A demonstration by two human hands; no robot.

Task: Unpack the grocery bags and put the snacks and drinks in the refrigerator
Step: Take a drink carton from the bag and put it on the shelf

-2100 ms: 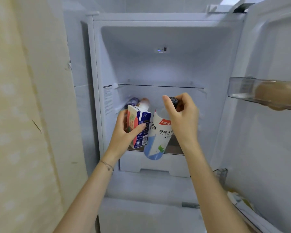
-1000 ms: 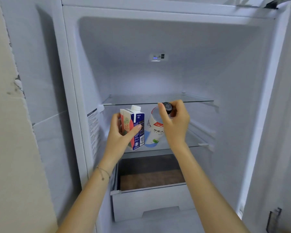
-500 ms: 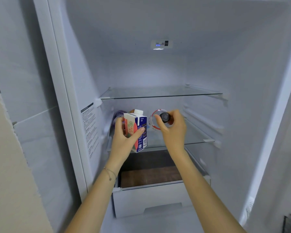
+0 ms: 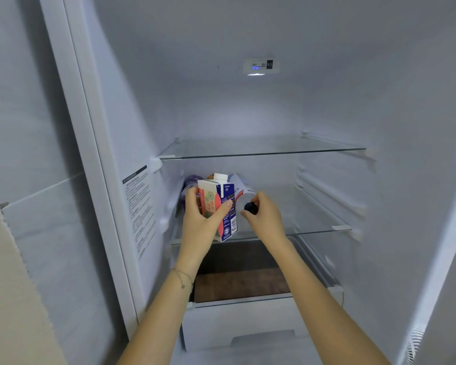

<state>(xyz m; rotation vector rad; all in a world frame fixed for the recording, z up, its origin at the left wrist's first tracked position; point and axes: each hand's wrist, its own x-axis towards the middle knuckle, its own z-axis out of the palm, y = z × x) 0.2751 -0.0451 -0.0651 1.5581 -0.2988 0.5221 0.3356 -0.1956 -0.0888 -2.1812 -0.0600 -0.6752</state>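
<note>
Likely stiff, the orange-and-blue paper carton point(image 4: 219, 206) is clasped by its sides in the left hand point(image 4: 198, 227); the right hand point(image 4: 267, 218) pinches the white plastic bottle's point(image 4: 244, 191) cap point(image 4: 250, 207).

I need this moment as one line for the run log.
left hand: grips carton | right hand: holds bottle by cap | place: lower glass shelf | released: no

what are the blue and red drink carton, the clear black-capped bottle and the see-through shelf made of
The blue and red drink carton looks like coated paperboard: glossy print, crisp folded edges. The clear black-capped bottle is probably plastic: see-through neck, wrapped label. The see-through shelf seems glass: transparent, thin dark edge.
</note>
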